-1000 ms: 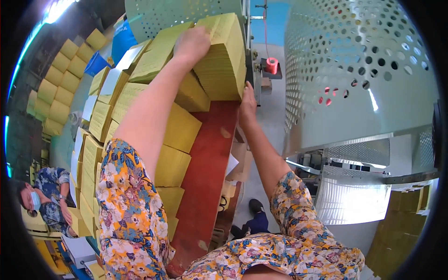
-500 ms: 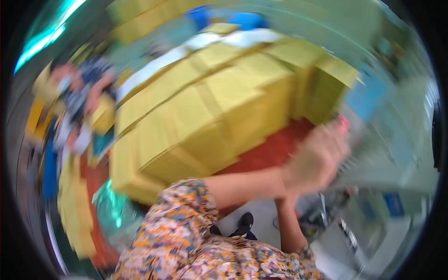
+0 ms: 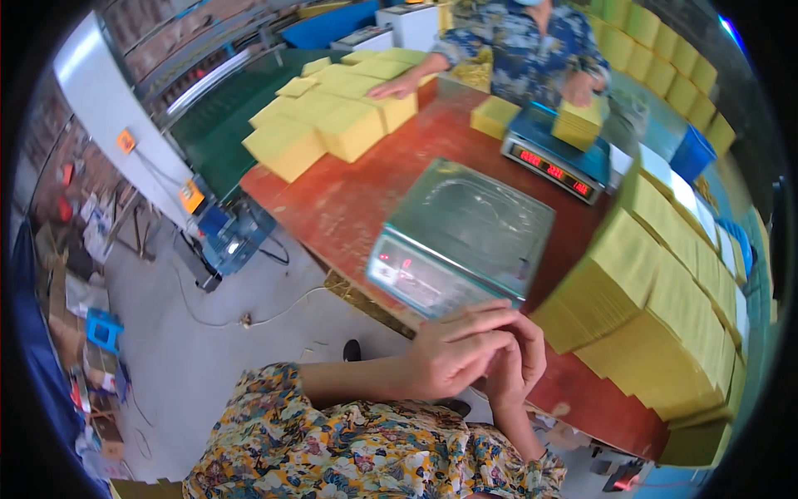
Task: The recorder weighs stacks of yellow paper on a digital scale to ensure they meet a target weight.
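Observation:
Both my hands are brought together in front of the near edge of a digital scale. My left hand (image 3: 455, 353) has its fingers bent over the fingers of my right hand (image 3: 517, 358), which are curled too. Whatever may lie between them is hidden. The scale (image 3: 490, 218) has a wide flat top with a shiny clear covering, and small red lights glow on its front panel. It rests on a red tabletop (image 3: 332, 212), with no stack on its plate. Tall stacks of yellow paper (image 3: 657, 316) stand to the right of my hands.
Across the table a co-worker in a camouflage shirt (image 3: 532, 50) rests one hand on yellow bundles (image 3: 332, 112) and the other on a bundle (image 3: 578, 123) on a second scale (image 3: 544, 158). A grey machine column (image 3: 120, 116), motor (image 3: 237, 237) and floor cable (image 3: 245, 319) are at left.
My view has swung left from the large yellow stacks to the scale and co-worker. My hands, blurred and stretched toward the right before, are now joined near the scale.

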`<state>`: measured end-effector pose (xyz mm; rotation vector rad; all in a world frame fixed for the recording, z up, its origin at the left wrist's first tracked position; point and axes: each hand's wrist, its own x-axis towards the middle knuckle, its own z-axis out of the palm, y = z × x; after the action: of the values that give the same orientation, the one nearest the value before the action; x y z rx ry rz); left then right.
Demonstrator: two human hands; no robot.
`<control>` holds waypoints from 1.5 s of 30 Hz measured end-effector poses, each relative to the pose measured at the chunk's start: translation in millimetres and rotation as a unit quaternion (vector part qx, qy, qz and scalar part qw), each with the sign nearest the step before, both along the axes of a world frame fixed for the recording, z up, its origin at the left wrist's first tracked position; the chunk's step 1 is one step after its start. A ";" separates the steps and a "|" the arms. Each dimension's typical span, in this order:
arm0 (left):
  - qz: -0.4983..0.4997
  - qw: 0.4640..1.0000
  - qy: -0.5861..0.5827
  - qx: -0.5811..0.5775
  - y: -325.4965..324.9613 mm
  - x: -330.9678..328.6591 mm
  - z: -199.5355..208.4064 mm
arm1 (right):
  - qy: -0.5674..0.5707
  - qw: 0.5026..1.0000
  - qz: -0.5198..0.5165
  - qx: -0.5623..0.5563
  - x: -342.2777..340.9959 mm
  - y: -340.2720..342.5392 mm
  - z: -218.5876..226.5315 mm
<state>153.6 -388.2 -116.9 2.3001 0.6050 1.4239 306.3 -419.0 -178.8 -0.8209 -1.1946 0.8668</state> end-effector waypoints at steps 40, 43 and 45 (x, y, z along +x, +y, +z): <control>0.419 0.848 0.325 -0.018 392.7 -559.0 -106.0 | -0.301 0.943 -0.026 0.139 -547.5 433.6 -43.8; 0.381 0.865 0.326 -0.021 375.2 -558.0 -107.2 | -0.332 0.926 -0.068 0.164 -552.6 407.1 -50.9; 0.380 0.863 0.329 -0.045 354.3 -550.5 -102.2 | -0.333 0.929 -0.080 0.142 -547.9 385.5 -50.7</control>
<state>-396.9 -33.9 -219.1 2.5617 1.8995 0.7473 -241.6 -33.5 -229.5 -0.9890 -1.7658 0.2559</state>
